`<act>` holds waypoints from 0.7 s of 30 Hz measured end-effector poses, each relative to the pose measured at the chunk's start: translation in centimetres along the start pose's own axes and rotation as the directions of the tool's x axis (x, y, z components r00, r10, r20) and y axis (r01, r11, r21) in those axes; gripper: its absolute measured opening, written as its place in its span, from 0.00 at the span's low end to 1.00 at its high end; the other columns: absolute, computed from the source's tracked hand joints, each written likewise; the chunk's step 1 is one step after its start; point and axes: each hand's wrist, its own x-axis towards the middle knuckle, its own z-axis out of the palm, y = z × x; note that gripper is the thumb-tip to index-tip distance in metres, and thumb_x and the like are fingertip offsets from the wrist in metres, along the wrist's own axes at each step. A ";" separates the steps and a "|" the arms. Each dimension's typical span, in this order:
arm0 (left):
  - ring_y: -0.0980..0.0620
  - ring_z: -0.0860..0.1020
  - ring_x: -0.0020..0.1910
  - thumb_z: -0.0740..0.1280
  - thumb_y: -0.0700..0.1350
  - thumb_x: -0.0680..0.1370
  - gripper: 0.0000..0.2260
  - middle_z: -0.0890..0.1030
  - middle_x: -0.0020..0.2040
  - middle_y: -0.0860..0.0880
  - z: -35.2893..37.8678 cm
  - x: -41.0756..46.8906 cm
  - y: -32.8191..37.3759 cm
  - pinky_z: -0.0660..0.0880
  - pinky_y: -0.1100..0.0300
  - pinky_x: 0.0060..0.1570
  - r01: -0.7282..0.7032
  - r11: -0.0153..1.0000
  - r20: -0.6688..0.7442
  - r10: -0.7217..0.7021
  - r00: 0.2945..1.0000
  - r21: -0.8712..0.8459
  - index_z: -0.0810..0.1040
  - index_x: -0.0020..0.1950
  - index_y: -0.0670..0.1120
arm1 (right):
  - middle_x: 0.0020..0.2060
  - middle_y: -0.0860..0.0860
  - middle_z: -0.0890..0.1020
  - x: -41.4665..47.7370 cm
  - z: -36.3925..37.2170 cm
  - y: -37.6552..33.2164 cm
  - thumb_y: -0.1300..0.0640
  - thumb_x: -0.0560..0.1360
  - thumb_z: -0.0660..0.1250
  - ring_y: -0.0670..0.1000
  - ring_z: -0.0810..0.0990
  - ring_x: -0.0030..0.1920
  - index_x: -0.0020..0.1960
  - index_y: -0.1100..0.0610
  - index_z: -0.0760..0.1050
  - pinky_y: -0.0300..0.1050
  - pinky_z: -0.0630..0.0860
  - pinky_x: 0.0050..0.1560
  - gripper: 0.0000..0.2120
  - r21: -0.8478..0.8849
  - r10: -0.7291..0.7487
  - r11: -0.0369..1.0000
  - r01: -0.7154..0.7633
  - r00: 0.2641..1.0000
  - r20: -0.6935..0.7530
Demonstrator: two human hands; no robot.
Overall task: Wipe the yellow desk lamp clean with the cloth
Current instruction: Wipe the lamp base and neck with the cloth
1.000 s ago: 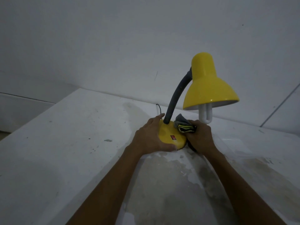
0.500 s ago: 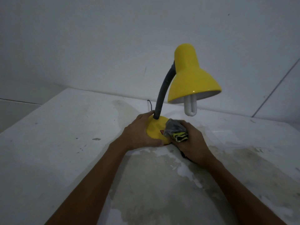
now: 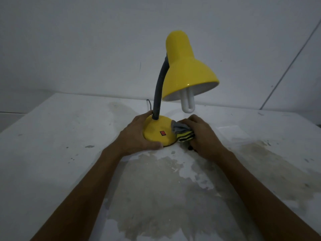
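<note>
We saw a white, stained worktop [image 3: 60,136] with patches of peeled grey-brown paint [image 3: 156,197], and behind it a plain pale grey wall [image 3: 86,40].

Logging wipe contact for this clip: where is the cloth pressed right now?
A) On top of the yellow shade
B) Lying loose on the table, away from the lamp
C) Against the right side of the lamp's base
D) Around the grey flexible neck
C: the right hand presses the cloth against the right edge of the lamp's base, while the left hand steadies the base's other side.
</note>
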 end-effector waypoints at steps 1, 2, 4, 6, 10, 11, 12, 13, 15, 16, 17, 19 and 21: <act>0.53 0.68 0.72 0.82 0.63 0.60 0.54 0.64 0.78 0.56 0.0 -0.1 0.0 0.72 0.49 0.67 -0.007 1.000 -0.002 0.007 1.000 0.007 0.55 0.79 0.64 | 0.50 0.53 0.75 -0.1 -0.3 0.4 0.63 0.63 0.64 0.56 0.77 0.49 0.63 0.54 0.78 0.57 0.79 0.45 0.28 -0.014 0.030 0.999 -0.030 0.999 -0.026; 0.53 0.69 0.72 0.81 0.64 0.60 0.54 0.64 0.77 0.56 0.0 0.0 0.0 0.72 0.49 0.67 -0.007 1.000 -0.007 0.008 1.000 0.005 0.55 0.79 0.64 | 0.50 0.53 0.75 -0.2 -0.6 0.2 0.61 0.63 0.63 0.56 0.77 0.49 0.62 0.54 0.78 0.56 0.79 0.45 0.28 -0.023 0.047 0.999 -0.048 0.997 -0.053; 0.52 0.69 0.71 0.81 0.64 0.59 0.53 0.65 0.77 0.56 0.0 0.0 0.1 0.73 0.48 0.67 -0.002 1.000 -0.009 0.002 1.000 -0.004 0.56 0.79 0.65 | 0.50 0.54 0.76 0.0 -0.8 -0.5 0.61 0.63 0.61 0.57 0.78 0.48 0.62 0.55 0.78 0.52 0.78 0.46 0.27 0.011 0.035 0.999 -0.034 0.995 -0.088; 0.53 0.71 0.71 0.81 0.65 0.58 0.53 0.67 0.76 0.56 0.1 0.2 0.1 0.74 0.46 0.66 -0.012 1.000 -0.007 0.012 1.000 -0.021 0.58 0.78 0.65 | 0.49 0.54 0.75 0.1 -0.6 -2.0 0.60 0.64 0.61 0.54 0.78 0.47 0.62 0.54 0.78 0.48 0.78 0.46 0.26 0.095 -0.031 0.995 0.038 0.997 -0.073; 0.54 0.72 0.71 0.82 0.64 0.58 0.52 0.70 0.75 0.58 0.2 0.1 0.1 0.74 0.45 0.66 -0.033 0.998 -0.046 0.031 0.998 -0.056 0.61 0.77 0.66 | 0.51 0.53 0.73 -0.4 1.2 -3.6 0.58 0.69 0.61 0.50 0.75 0.46 0.66 0.52 0.76 0.43 0.76 0.44 0.25 0.140 -0.136 0.982 0.128 0.990 0.047; 0.54 0.72 0.71 0.83 0.63 0.58 0.52 0.69 0.75 0.57 0.1 0.0 0.2 0.74 0.46 0.67 -0.027 0.998 -0.050 0.025 0.998 -0.050 0.60 0.78 0.66 | 0.53 0.53 0.72 -0.4 1.5 -3.2 0.59 0.69 0.62 0.51 0.74 0.47 0.67 0.51 0.76 0.45 0.76 0.44 0.26 0.091 -0.127 0.988 0.122 0.990 0.053; 0.54 0.71 0.72 0.83 0.62 0.59 0.53 0.68 0.76 0.57 0.1 0.0 0.2 0.73 0.46 0.67 -0.030 0.999 -0.050 0.028 0.998 -0.040 0.59 0.78 0.66 | 0.54 0.53 0.73 -0.4 1.4 -2.6 0.60 0.68 0.62 0.52 0.74 0.49 0.67 0.51 0.75 0.47 0.76 0.44 0.27 0.033 -0.113 0.993 0.112 0.992 0.049; 0.53 0.70 0.72 0.82 0.62 0.60 0.53 0.67 0.77 0.56 0.1 -0.1 0.2 0.73 0.46 0.67 -0.029 0.999 -0.048 0.028 0.998 -0.028 0.58 0.78 0.65 | 0.55 0.53 0.73 -0.3 1.2 -2.0 0.62 0.68 0.64 0.53 0.75 0.50 0.68 0.50 0.74 0.48 0.76 0.43 0.29 -0.021 -0.094 0.995 0.095 0.995 0.043; 0.52 0.69 0.72 0.82 0.61 0.61 0.53 0.65 0.77 0.56 0.0 -0.1 0.3 0.73 0.47 0.67 -0.022 1.000 -0.032 0.021 0.999 -0.006 0.56 0.79 0.65 | 0.55 0.53 0.73 -0.2 0.8 -0.7 0.67 0.66 0.67 0.55 0.76 0.51 0.69 0.49 0.73 0.50 0.77 0.42 0.33 -0.096 -0.024 0.995 0.026 0.999 0.022; 0.52 0.69 0.72 0.82 0.61 0.61 0.53 0.65 0.77 0.56 -0.1 -0.1 0.3 0.72 0.48 0.67 -0.021 1.000 -0.027 0.021 0.999 0.001 0.56 0.79 0.65 | 0.54 0.52 0.73 -0.2 0.6 -0.4 0.68 0.66 0.68 0.56 0.76 0.50 0.68 0.48 0.73 0.51 0.78 0.42 0.33 -0.113 0.013 0.993 -0.013 1.000 0.000; 0.52 0.69 0.72 0.82 0.61 0.61 0.53 0.64 0.77 0.56 0.0 -0.1 0.3 0.72 0.48 0.67 -0.016 1.000 -0.023 0.016 1.000 0.007 0.56 0.79 0.65 | 0.53 0.52 0.73 -0.2 0.4 -0.3 0.68 0.66 0.68 0.55 0.76 0.49 0.67 0.48 0.73 0.51 0.78 0.41 0.32 -0.110 0.039 0.993 -0.042 0.999 -0.029; 0.52 0.69 0.71 0.82 0.62 0.61 0.53 0.65 0.77 0.56 0.0 -0.1 0.2 0.73 0.47 0.66 -0.015 1.000 -0.026 0.015 1.000 0.012 0.56 0.79 0.65 | 0.50 0.52 0.74 0.0 0.6 -0.8 0.68 0.68 0.68 0.54 0.77 0.46 0.65 0.50 0.76 0.51 0.79 0.43 0.28 -0.041 0.049 0.998 -0.053 0.993 -0.106; 0.53 0.70 0.70 0.83 0.61 0.60 0.52 0.66 0.76 0.56 0.0 0.0 0.4 0.73 0.48 0.65 -0.023 1.000 -0.024 0.023 0.999 -0.002 0.58 0.78 0.66 | 0.50 0.54 0.77 0.5 1.3 -2.3 0.71 0.67 0.65 0.53 0.78 0.47 0.64 0.53 0.78 0.47 0.79 0.47 0.27 0.075 0.037 0.997 -0.024 0.983 -0.178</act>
